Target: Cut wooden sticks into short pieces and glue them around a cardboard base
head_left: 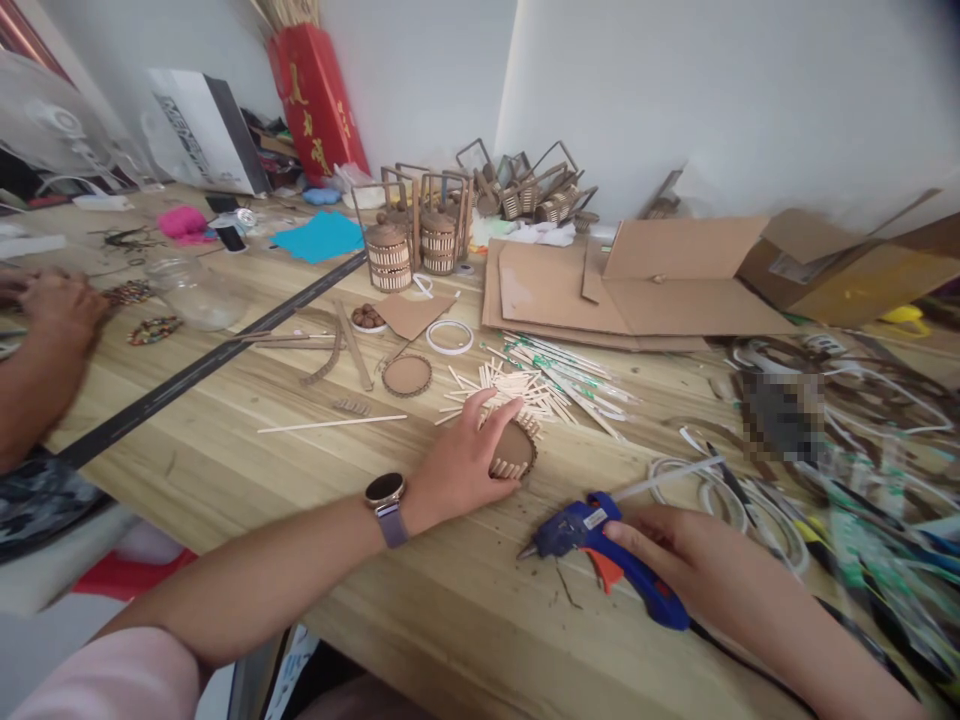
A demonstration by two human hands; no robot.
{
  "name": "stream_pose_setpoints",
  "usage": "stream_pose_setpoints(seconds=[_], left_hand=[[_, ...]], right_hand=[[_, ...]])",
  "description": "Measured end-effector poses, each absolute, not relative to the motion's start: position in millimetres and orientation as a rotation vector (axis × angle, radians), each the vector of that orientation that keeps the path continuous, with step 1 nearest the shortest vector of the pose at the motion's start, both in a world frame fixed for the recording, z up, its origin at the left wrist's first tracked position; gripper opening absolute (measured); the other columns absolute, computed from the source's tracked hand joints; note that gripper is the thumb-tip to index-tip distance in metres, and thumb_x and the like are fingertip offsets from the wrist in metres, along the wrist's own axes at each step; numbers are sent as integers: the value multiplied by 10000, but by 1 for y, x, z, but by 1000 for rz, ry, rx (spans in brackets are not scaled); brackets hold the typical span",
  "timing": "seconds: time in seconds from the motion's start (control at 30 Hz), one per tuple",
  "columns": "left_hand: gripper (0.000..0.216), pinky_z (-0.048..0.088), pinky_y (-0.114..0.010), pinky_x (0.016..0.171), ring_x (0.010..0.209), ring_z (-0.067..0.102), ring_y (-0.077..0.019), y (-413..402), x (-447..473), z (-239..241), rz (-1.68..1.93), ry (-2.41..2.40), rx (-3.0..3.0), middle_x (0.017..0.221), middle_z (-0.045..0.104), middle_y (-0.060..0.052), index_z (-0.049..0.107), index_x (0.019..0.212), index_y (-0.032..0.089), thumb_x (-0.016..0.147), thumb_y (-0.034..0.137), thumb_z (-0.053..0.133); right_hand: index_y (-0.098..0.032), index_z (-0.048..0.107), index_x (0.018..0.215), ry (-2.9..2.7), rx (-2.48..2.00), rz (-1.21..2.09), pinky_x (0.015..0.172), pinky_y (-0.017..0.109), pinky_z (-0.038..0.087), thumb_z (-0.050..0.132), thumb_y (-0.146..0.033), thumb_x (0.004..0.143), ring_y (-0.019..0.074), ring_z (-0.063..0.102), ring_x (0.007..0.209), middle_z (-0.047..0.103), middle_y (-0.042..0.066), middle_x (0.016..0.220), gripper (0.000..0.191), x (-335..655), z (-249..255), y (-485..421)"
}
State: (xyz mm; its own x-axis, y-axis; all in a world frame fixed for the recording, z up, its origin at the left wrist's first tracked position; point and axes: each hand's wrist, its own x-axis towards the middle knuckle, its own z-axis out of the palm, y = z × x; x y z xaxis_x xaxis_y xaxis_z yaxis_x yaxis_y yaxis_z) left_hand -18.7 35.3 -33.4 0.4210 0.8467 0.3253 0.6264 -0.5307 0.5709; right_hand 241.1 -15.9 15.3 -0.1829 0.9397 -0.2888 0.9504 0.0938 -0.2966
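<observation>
My left hand [461, 458], with a watch [385, 490] on its wrist, curves round a circular cardboard base [517, 447] that lies on the table. Its thumb is at the near rim and its fingers at the far side. Short pale sticks stand along parts of this rim. In my right hand [667, 540] is a blue hot glue gun [577, 528] with an orange trigger; its nozzle points left, just above or on the table, and a glue stick [667, 478] sticks out behind. Beyond my left hand lies a pile of short sticks [517, 390].
Another cardboard ring base [407, 375], a roll of tape [449, 337] and finished small baskets [390, 258] stand farther back. Flattened cardboard [555, 290] lies behind the sticks. Cables and tools [795, 500] crowd the right. Another person's hand [64, 300] is at left, near a jar [195, 290].
</observation>
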Motion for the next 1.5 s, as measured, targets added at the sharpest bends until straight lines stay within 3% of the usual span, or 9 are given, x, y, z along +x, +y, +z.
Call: stream_pose_setpoints(seconds=[0.1, 0.2, 0.33, 0.53, 1.0, 1.1, 1.2, 1.27, 1.5], left_hand=[[943, 365, -483, 1125, 1395, 331, -329, 35, -19, -32, 826, 1263, 2311, 1490, 240, -155, 244, 1459, 260, 691, 241, 790], [932, 373, -484, 1117, 1385, 347, -331, 35, -19, -30, 812, 1268, 2304, 1492, 237, -155, 252, 1456, 260, 694, 243, 789], [937, 376, -482, 1113, 1378, 358, -335, 35, -19, -29, 816, 1257, 2306, 1496, 234, -161, 250, 1459, 259, 695, 245, 793], [941, 371, -473, 1117, 1378, 355, -327, 35, -20, -29, 820, 1253, 2327, 1486, 253, -161, 258, 1449, 256, 678, 223, 796], [946, 382, -483, 1107, 1376, 358, -325, 35, -21, -29, 808, 1239, 2316, 1491, 241, -155, 236, 1448, 283, 687, 234, 798], [949, 391, -487, 1099, 1372, 363, -328, 35, -21, -29, 798, 1242, 2309, 1498, 231, -152, 238, 1452, 285, 686, 236, 797], [940, 397, -481, 1096, 1373, 362, -329, 35, -21, -29, 797, 1253, 2295, 1499, 232, -146, 256, 1451, 282, 682, 243, 795], [930, 405, -478, 1091, 1373, 365, -330, 35, -21, -28, 792, 1256, 2283, 1500, 232, -142, 264, 1450, 282, 685, 249, 791], [936, 401, -478, 1092, 1369, 371, -332, 34, -21, -28, 777, 1262, 2288, 1506, 218, -144, 255, 1455, 279, 689, 264, 793]], right_hand=[[-255, 656, 653, 2314, 2029, -341, 512, 294, 392, 463, -537, 879, 238, 655, 587, 706, 48, 621, 409, 237, 22, 2], [-238, 681, 806, 2420, 2011, -198, 574, 278, 427, 492, -385, 905, 223, 680, 673, 738, 43, 730, 259, 227, 21, 32], [-175, 674, 928, 2500, 1974, -33, 663, 284, 435, 500, -291, 918, 242, 680, 811, 734, 112, 922, 210, 209, 10, 71], [-179, 667, 820, 2551, 1901, -18, 683, 271, 413, 484, -163, 896, 216, 646, 804, 691, 97, 884, 199, 197, 0, 87], [-177, 632, 831, 2562, 1895, -253, 558, 235, 369, 495, -81, 784, 169, 595, 614, 668, 38, 697, 174, 211, 4, 76], [-157, 626, 1028, 2603, 1893, -279, 581, 249, 387, 474, -122, 804, 179, 585, 619, 647, 25, 694, 273, 211, 12, 70], [-166, 512, 1295, 2673, 1843, -398, 599, 256, 406, 432, -145, 820, 171, 569, 601, 627, -7, 702, 482, 207, 19, 62], [-200, 465, 1362, 2719, 1772, -550, 583, 256, 401, 403, -149, 820, 165, 548, 584, 602, -23, 696, 548, 203, 23, 57], [-244, 515, 1173, 2723, 1732, -978, 577, 263, 401, 444, -255, 835, 161, 544, 581, 576, -54, 655, 345, 200, 28, 50]])
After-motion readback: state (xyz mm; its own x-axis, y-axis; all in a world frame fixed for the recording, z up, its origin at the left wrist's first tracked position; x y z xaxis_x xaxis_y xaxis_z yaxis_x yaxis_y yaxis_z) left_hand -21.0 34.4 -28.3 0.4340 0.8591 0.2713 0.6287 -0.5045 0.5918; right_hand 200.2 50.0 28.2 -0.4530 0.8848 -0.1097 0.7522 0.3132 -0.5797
